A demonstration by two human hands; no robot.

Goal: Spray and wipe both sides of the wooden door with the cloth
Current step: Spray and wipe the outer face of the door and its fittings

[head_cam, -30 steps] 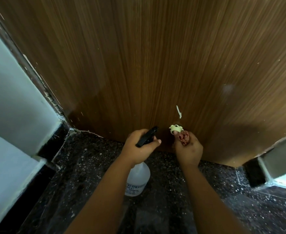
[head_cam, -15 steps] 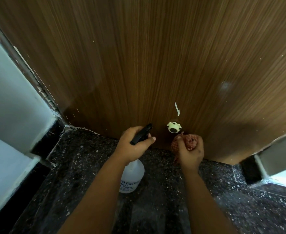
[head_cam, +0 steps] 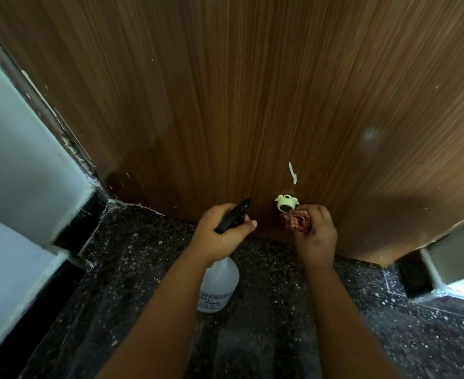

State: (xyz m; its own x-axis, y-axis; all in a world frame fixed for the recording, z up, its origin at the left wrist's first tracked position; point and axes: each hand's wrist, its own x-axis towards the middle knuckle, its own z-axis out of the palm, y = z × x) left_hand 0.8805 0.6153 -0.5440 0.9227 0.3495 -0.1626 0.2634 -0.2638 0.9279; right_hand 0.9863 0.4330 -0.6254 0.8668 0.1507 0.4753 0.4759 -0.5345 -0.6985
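one door (head_cam: 252, 91), one spray bottle (head_cam: 218, 285), one cloth (head_cam: 298, 222), two hands (head_cam: 220, 233)

One view only, head-worn, wide-angle. Looks forward and steeply down at the foot of a wooden door (head_cam: 252, 91), close enough that the door fills the upper two thirds, grain lines fanning outward from the lens bend. Faces the door nearly square-on; speckled dark floor (head_cam: 148, 269) from 4 to 8 o'clock. Pale wall (head_cam: 14, 149) and door frame at 9 o'clock, a second wall corner (head_cam: 449, 258) at 4 o'clock. Both forearms enter from 6 o'clock, left hand (head_cam: 220, 236) and right hand (head_cam: 317, 236) just below centre, near the lens. No second view, so no shared area.
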